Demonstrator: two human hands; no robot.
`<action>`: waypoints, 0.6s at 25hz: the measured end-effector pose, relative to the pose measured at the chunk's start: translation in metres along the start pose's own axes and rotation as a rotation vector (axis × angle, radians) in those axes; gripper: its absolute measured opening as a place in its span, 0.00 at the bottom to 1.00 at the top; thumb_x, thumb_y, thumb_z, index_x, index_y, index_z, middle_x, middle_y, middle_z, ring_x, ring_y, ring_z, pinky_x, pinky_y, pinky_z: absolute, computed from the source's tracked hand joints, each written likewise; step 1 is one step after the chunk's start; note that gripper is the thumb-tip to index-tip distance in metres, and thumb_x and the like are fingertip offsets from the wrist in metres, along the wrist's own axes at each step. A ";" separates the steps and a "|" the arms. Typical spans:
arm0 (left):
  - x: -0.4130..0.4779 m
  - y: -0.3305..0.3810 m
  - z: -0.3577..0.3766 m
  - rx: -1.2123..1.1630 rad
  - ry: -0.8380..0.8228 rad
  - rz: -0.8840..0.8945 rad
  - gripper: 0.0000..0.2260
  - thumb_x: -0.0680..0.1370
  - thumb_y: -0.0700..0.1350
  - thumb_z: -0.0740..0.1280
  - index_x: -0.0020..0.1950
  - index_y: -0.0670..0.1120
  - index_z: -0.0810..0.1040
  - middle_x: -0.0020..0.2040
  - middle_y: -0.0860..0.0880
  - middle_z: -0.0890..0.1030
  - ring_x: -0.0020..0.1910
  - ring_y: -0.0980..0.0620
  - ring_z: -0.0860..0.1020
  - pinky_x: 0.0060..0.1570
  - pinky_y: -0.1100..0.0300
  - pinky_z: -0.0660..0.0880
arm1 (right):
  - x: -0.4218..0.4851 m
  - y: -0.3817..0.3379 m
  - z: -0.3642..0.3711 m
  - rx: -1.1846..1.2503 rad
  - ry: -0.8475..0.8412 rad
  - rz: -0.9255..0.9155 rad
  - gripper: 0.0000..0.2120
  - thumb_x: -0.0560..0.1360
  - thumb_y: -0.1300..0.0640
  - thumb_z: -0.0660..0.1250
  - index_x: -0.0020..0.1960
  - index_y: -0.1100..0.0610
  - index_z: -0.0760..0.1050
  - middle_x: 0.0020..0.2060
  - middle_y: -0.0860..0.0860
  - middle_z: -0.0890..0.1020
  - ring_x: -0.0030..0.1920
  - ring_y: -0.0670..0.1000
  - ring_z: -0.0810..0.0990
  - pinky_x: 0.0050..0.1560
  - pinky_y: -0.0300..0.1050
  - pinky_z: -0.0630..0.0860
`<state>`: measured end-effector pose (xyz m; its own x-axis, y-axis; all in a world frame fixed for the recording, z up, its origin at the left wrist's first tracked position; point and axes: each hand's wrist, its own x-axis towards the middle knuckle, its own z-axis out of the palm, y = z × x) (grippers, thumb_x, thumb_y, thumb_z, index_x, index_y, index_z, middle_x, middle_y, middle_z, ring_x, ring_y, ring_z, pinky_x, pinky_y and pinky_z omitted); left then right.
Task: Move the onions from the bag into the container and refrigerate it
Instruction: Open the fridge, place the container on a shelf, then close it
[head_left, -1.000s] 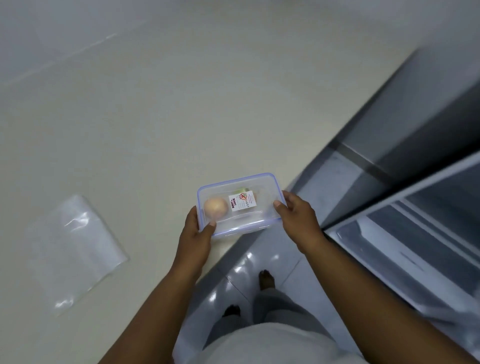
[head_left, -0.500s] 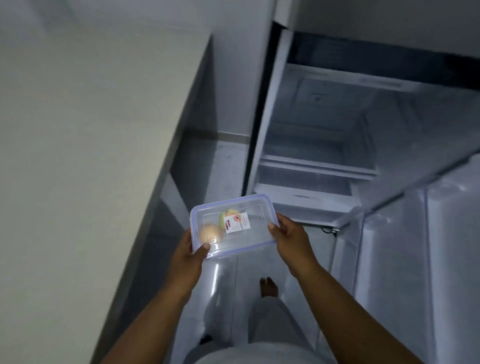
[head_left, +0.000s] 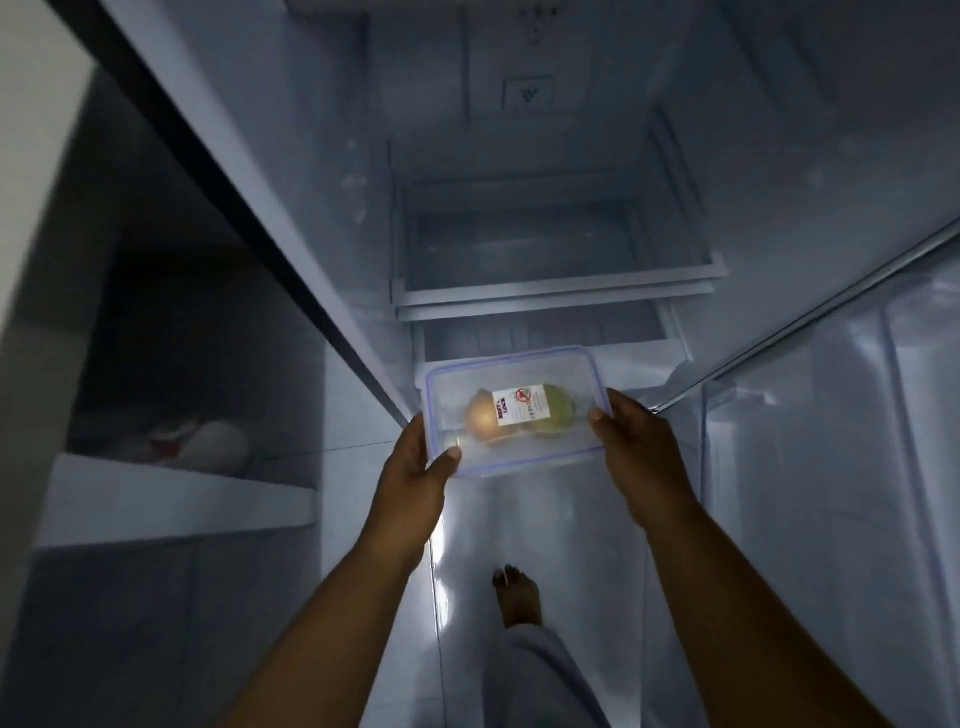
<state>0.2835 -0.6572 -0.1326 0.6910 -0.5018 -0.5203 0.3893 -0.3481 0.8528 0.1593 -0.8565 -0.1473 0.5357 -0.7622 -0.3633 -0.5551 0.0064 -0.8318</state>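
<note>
A clear lidded container (head_left: 561, 447) with a blue rim and a white label is held level in front of the open fridge (head_left: 519, 156). Inside it lie a pale orange onion (head_left: 480, 418) on the left and a greenish one (head_left: 558, 413) on the right, partly under the label. My left hand (head_left: 415, 467) grips the container's left edge, thumb on the lid. My right hand (head_left: 636, 447) grips its right edge. The container hovers just before the fridge's lower drawer and below a glass shelf (head_left: 556, 291).
The open fridge door (head_left: 831, 441) with clear door bins stands at the right. At the left, a dark counter recess holds a white shelf (head_left: 171, 499) with a white bundle (head_left: 208, 447). My bare foot (head_left: 517, 597) is on the glossy tiled floor below.
I have turned from the counter and stepped up to the fridge. The container, still in both hands, has moved forward to the fridge opening; the plastic bag is out of view.
</note>
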 end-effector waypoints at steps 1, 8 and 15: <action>0.021 -0.001 0.007 -0.010 -0.012 0.005 0.21 0.80 0.40 0.64 0.69 0.57 0.70 0.62 0.57 0.79 0.55 0.66 0.77 0.53 0.69 0.74 | 0.021 0.008 0.002 -0.002 0.011 -0.006 0.14 0.77 0.53 0.64 0.62 0.50 0.79 0.53 0.51 0.84 0.55 0.53 0.82 0.60 0.55 0.77; 0.161 0.003 0.037 0.086 -0.008 0.117 0.14 0.80 0.40 0.63 0.57 0.59 0.77 0.51 0.60 0.82 0.49 0.64 0.80 0.51 0.67 0.74 | 0.158 0.023 0.017 -0.003 0.038 0.038 0.16 0.72 0.46 0.64 0.56 0.49 0.81 0.49 0.55 0.85 0.51 0.59 0.83 0.55 0.63 0.79; 0.271 0.034 0.045 0.062 0.015 0.183 0.08 0.79 0.41 0.64 0.50 0.54 0.78 0.51 0.50 0.81 0.47 0.53 0.80 0.55 0.55 0.76 | 0.269 -0.011 0.027 -0.038 0.053 -0.030 0.14 0.75 0.50 0.66 0.51 0.60 0.81 0.48 0.63 0.84 0.47 0.63 0.84 0.51 0.62 0.81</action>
<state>0.4563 -0.8404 -0.2465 0.7559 -0.5496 -0.3558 0.2182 -0.3009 0.9283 0.3266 -1.0434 -0.2474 0.5183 -0.7951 -0.3150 -0.5636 -0.0405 -0.8251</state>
